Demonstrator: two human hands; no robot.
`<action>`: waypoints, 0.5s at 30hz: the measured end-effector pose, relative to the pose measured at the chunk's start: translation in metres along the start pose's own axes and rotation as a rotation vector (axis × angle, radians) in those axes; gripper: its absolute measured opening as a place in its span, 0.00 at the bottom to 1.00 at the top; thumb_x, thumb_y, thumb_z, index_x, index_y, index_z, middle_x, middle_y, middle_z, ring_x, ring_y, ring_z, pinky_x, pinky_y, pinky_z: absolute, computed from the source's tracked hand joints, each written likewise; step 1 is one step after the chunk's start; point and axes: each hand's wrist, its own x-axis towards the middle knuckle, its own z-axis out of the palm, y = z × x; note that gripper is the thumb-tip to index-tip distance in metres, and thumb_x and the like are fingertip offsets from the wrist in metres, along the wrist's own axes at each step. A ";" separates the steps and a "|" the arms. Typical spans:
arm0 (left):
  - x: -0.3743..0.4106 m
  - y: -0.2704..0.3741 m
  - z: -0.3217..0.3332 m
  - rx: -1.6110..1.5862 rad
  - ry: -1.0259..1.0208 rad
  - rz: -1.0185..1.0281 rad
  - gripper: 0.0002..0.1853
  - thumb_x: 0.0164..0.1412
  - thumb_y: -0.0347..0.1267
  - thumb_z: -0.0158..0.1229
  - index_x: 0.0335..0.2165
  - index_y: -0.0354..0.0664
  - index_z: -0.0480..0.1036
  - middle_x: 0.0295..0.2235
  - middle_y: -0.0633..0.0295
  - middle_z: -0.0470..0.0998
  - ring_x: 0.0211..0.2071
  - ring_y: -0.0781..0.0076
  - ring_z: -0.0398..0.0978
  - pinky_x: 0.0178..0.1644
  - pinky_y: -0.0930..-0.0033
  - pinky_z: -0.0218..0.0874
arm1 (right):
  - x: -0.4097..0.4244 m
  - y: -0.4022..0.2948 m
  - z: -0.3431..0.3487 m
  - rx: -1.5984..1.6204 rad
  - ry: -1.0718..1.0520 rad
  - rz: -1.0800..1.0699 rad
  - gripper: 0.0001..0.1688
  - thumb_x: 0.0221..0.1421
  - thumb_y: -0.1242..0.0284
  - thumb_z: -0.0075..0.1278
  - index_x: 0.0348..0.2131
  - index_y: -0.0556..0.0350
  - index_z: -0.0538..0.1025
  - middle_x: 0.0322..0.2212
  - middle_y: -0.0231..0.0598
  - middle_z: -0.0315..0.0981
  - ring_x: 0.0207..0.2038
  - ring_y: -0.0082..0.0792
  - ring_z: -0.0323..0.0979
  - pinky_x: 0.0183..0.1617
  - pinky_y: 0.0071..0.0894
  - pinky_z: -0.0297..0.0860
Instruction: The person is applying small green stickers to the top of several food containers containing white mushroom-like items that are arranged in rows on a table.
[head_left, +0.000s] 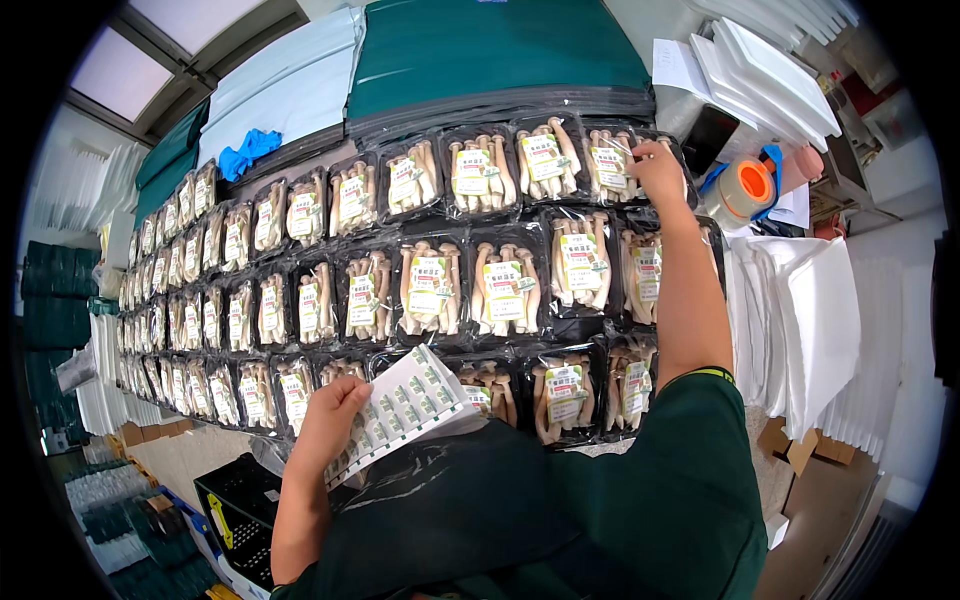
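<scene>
My left hand (334, 420) grips a white sheet of small green-and-white stickers (405, 405) by its left edge, low over the front row of trays. My right hand (661, 176) reaches far forward to a film-wrapped black tray of long-stemmed mushrooms (611, 165) in the back row. Its fingertips are pinched together over the right side of that tray's label, on a small pale piece that looks like a sticker. Beneath my right forearm lies another mushroom tray (641, 274). Labelled trays, such as this mushroom tray (506, 289), bear small green stickers beside the writing.
Rows of mushroom trays (304, 217) run far to the left. Behind them are stacked green crates or sheets (495, 56) and a blue glove (247, 154). Tape rolls (742, 187), a phone (709, 139) and white foam lids (780, 75) stand at right. A black crate (240, 517) is on the lower left.
</scene>
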 end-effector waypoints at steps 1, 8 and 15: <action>0.000 0.003 0.001 0.014 0.002 0.004 0.10 0.59 0.31 0.51 0.27 0.33 0.69 0.19 0.70 0.64 0.23 0.84 0.58 0.28 0.79 0.53 | -0.003 -0.004 0.001 -0.072 -0.077 0.062 0.20 0.32 0.72 0.60 0.33 0.51 0.76 0.29 0.44 0.75 0.34 0.41 0.73 0.38 0.33 0.67; -0.003 0.012 -0.001 0.077 0.043 0.010 0.10 0.59 0.31 0.50 0.27 0.33 0.70 0.19 0.69 0.65 0.23 0.83 0.59 0.29 0.78 0.54 | 0.015 0.017 -0.044 0.035 0.111 0.047 0.21 0.38 0.72 0.60 0.37 0.53 0.75 0.28 0.43 0.75 0.30 0.36 0.72 0.34 0.31 0.67; -0.002 0.020 0.008 0.054 0.002 -0.041 0.11 0.59 0.31 0.50 0.26 0.33 0.69 0.19 0.70 0.64 0.23 0.84 0.58 0.28 0.78 0.53 | 0.032 0.051 -0.066 0.220 -0.161 0.203 0.27 0.36 0.82 0.59 0.41 0.54 0.73 0.30 0.33 0.68 0.29 0.24 0.67 0.31 0.23 0.64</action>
